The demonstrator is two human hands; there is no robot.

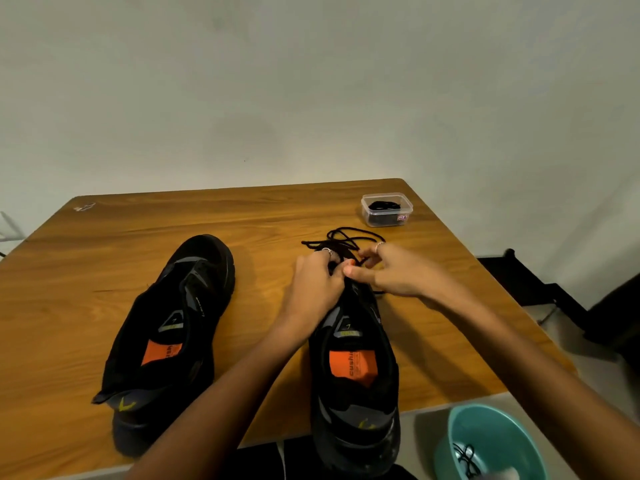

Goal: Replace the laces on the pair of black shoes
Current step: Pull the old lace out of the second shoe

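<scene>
Both hands' grips pinching black lace (349, 239) over right shoe (356, 358), left hand (317, 284), right hand (389, 271), heel overhanging table (104, 244) near edge, bare wood beyond left shoe (169, 337).

Two bare forearms are seen, with no sleeves reaching the wrists. A thin silver-coloured ring is worn on a finger of the left hand (317, 284), near the knuckle. A similar pale metal ring is worn on a finger of the right hand (394, 271). No watch, bracelet or glove is worn on either wrist.
</scene>
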